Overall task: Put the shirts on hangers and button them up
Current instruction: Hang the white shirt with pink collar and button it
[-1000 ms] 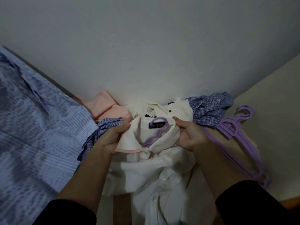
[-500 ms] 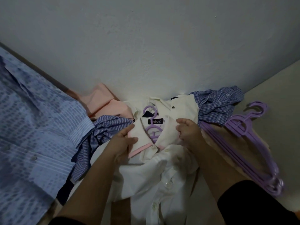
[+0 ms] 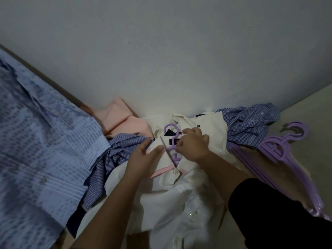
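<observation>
A white shirt (image 3: 179, 203) with a pink-edged collar lies front-up before me. A purple hanger sits inside it, and the hanger's hook (image 3: 169, 127) pokes out of the neck opening. My left hand (image 3: 143, 159) rests on the left collar wing with its fingers fairly straight. Over the dark neck label, my right hand (image 3: 193, 146) pinches the right side of the collar with curled fingers beside the hanger's neck. The collar wings meet at the top button; buttons run down the placket below.
A stack of purple hangers (image 3: 280, 150) lies at the right. Around the white shirt lie a cream shirt (image 3: 212, 130), a blue checked shirt (image 3: 248, 123), a blue striped shirt (image 3: 115, 153) and pink cloth (image 3: 125, 123). A light blue patterned shirt (image 3: 36, 150) fills the left. A wall stands behind.
My right hand has moved left onto the collar over the label. The left hand has loosened and flattened on the left collar wing. The hanger hook now shows clear of the neck.
</observation>
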`<control>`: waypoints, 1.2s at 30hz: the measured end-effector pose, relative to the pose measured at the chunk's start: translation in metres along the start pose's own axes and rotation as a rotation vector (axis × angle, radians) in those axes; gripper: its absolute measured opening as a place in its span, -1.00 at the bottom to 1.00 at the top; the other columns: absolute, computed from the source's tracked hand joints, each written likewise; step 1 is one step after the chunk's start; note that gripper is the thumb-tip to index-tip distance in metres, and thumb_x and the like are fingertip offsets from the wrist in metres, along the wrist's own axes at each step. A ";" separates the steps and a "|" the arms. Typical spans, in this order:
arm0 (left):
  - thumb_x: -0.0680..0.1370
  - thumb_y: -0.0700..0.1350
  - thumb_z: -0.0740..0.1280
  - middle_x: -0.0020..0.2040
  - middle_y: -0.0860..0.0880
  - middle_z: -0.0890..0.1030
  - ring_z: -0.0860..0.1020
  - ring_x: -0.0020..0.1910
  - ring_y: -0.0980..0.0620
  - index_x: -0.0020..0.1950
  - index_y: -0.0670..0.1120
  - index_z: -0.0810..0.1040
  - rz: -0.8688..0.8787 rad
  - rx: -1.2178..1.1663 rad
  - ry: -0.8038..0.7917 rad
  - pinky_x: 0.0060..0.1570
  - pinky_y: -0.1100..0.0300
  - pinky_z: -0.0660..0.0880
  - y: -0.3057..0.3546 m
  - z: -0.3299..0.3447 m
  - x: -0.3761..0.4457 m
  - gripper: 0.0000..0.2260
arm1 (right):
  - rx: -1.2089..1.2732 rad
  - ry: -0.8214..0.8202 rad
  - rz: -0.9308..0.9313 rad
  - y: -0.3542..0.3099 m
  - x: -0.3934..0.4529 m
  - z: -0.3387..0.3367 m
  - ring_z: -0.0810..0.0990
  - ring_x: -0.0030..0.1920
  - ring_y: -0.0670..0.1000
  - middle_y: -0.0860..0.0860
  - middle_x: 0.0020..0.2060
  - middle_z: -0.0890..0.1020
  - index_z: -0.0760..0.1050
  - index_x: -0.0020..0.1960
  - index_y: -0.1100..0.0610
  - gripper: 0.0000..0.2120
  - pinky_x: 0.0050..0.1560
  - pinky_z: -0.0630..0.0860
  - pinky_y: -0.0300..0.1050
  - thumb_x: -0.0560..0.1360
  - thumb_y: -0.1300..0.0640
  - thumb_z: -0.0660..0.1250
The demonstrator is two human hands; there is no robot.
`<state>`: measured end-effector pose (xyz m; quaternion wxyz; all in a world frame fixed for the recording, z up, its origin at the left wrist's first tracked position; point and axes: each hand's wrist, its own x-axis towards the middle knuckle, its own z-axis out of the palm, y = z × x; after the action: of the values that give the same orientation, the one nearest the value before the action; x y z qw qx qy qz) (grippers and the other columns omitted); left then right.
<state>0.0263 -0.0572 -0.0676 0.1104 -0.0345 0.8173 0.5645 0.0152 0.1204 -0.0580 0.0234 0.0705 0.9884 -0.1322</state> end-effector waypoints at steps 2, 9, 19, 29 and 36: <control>0.46 0.27 0.32 0.23 0.02 0.55 0.51 0.18 -0.03 0.33 0.03 0.50 0.017 0.074 0.071 0.17 0.06 0.44 0.010 -0.003 -0.002 -0.48 | 0.087 0.018 -0.036 -0.003 -0.003 -0.013 0.20 0.35 0.02 -0.11 0.35 0.37 0.65 -0.07 -0.05 -0.84 0.14 0.17 -0.01 0.46 -0.05 0.33; 0.42 0.42 0.16 -0.27 0.01 0.59 0.55 -0.23 0.00 -0.27 -0.02 0.55 0.146 0.393 0.341 -0.13 0.12 0.50 0.089 -0.024 -0.027 -0.48 | 0.383 0.194 -0.097 -0.027 -0.033 -0.098 0.22 0.36 -0.06 -0.11 0.30 0.42 0.62 -0.11 -0.05 -0.95 0.22 0.14 -0.01 0.46 0.05 0.37; 0.48 0.02 0.39 -0.23 -0.10 0.60 0.54 -0.21 -0.02 -0.15 -0.12 0.60 0.310 0.076 0.118 -0.21 0.20 0.44 0.240 -0.088 -0.116 -0.80 | 0.341 0.554 -0.231 -0.071 -0.138 -0.259 0.24 0.29 -0.11 -0.13 0.24 0.42 0.58 -0.13 -0.06 -0.91 0.08 0.07 -0.14 0.51 0.04 0.31; 0.41 0.29 0.33 0.09 0.10 0.56 0.56 0.04 0.06 0.18 0.11 0.52 0.955 0.177 0.271 0.05 0.08 0.50 0.313 -0.134 -0.250 -0.58 | 0.436 0.789 -0.238 -0.100 -0.229 -0.346 0.36 0.14 -0.03 -0.18 0.13 0.38 0.48 -0.24 -0.08 -0.85 0.01 0.16 -0.11 0.52 0.00 0.29; 0.39 0.37 0.31 0.48 -0.05 0.33 0.42 0.36 -0.10 0.54 0.08 0.08 0.834 0.525 0.381 0.23 0.01 0.38 0.329 -0.141 -0.285 -0.16 | 0.614 0.899 -0.317 -0.116 -0.272 -0.365 0.49 0.04 0.06 -0.24 0.06 0.35 0.48 -0.19 -0.18 -0.93 0.03 0.53 0.07 0.46 -0.11 0.28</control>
<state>0.2240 -0.0894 0.3438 -0.2692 0.2207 0.8810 0.3204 0.2568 0.0700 0.3409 -0.4415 -0.0257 0.8158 -0.3726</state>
